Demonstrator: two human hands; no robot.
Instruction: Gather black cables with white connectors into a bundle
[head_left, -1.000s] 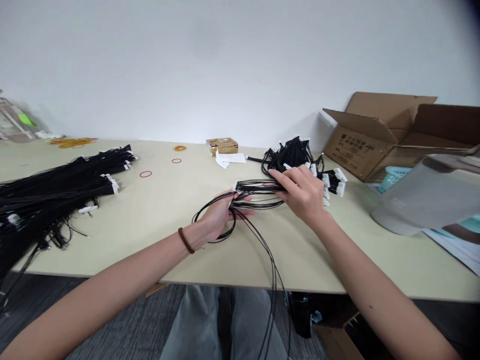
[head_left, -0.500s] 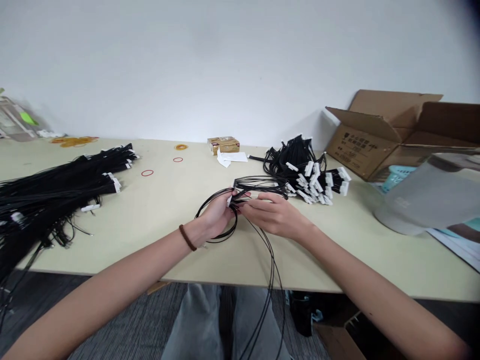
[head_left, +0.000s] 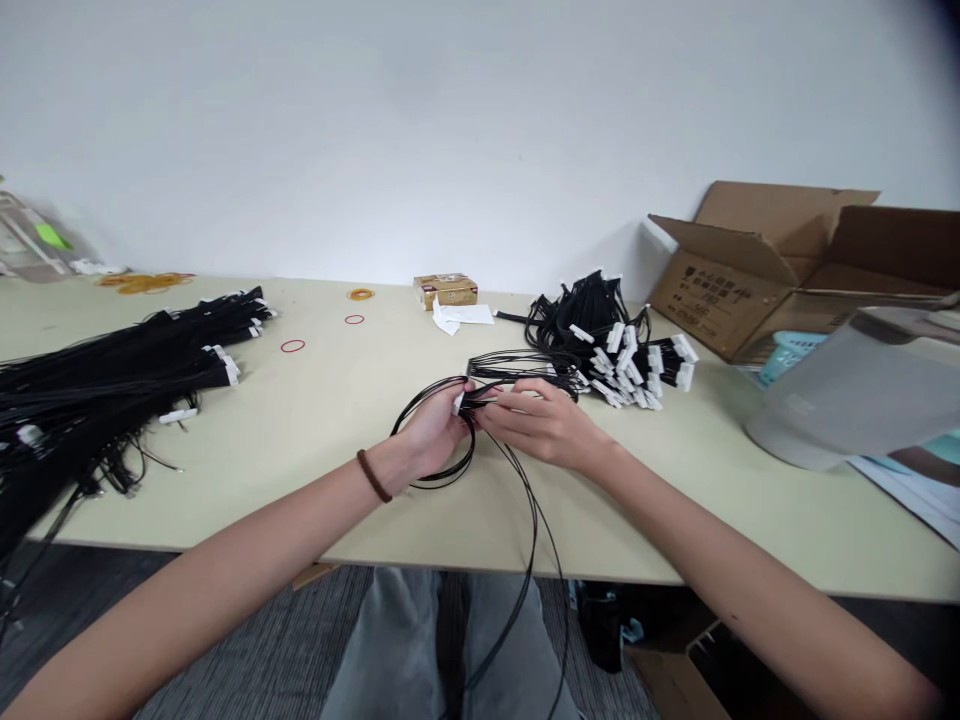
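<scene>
Wires (head_left: 482,394) are staying gripped in the left hand (head_left: 435,432) while the right hand (head_left: 551,426), drawn closer, is pinching them, concentrating work near the white connector (head_left: 458,403).

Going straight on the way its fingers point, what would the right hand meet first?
Likely the black wires bunched at the left hand, then that hand itself. The right hand looks close to or touching them; depth is unclear.

Open tabletop (head_left: 337,410) left, cable pile (head_left: 589,312) right

Pale table (head_left: 337,400) under cable piles (head_left: 127,375)
</scene>
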